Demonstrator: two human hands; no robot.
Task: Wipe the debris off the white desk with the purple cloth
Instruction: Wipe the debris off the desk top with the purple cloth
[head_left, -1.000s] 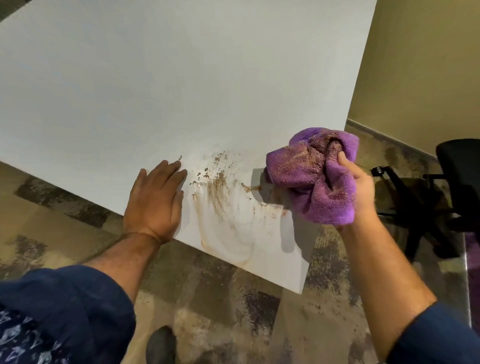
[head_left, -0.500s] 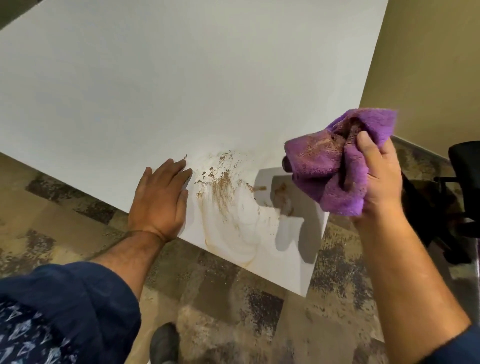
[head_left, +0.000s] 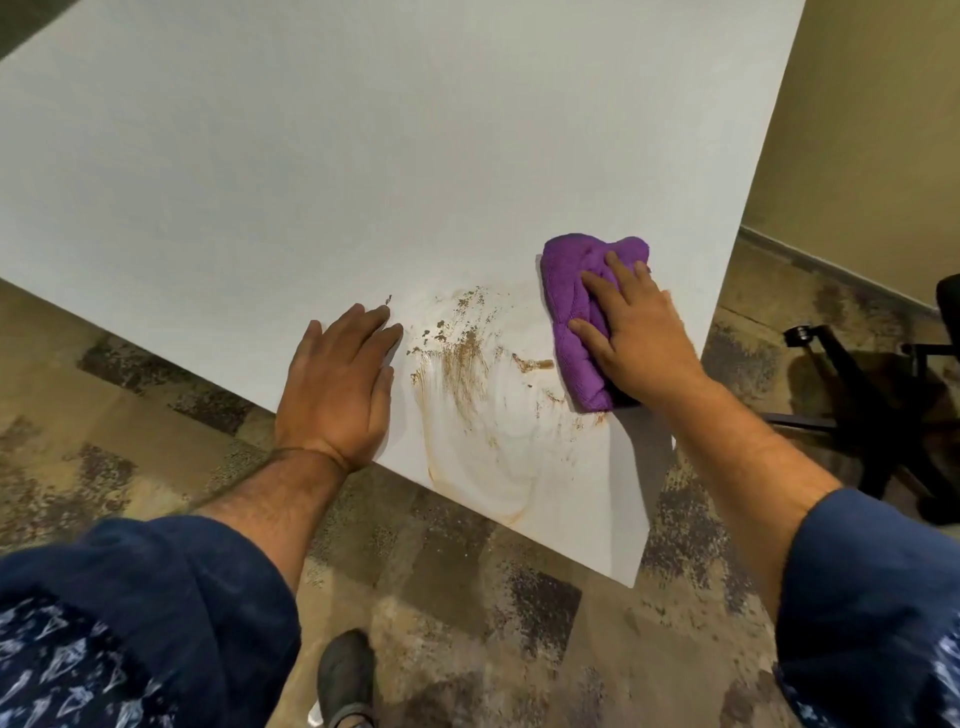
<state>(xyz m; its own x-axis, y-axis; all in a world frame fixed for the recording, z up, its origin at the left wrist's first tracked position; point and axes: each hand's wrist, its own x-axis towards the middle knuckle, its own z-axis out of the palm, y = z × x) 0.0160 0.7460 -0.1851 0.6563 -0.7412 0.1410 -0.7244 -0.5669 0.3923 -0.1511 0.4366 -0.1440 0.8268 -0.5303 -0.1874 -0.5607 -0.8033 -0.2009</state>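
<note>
The white desk (head_left: 363, 156) fills the upper view, its near corner pointing toward me. Brown debris and smears (head_left: 462, 358) lie near that corner. The purple cloth (head_left: 571, 291) is bunched flat on the desk just right of the debris, close to the right edge. My right hand (head_left: 634, 332) presses down on the cloth with fingers spread over it. My left hand (head_left: 337, 384) lies flat, palm down, on the desk at its front edge, left of the debris, holding nothing.
A black office chair base (head_left: 857, 395) stands on the floor to the right of the desk. Patterned brown carpet (head_left: 467, 597) lies below, with my dark shoe (head_left: 345, 675) on it. A beige wall (head_left: 857, 130) rises at right.
My right hand brought the cloth down from the air beyond the desk's right edge and now presses it on the desk beside the debris. The left hand stayed put.
</note>
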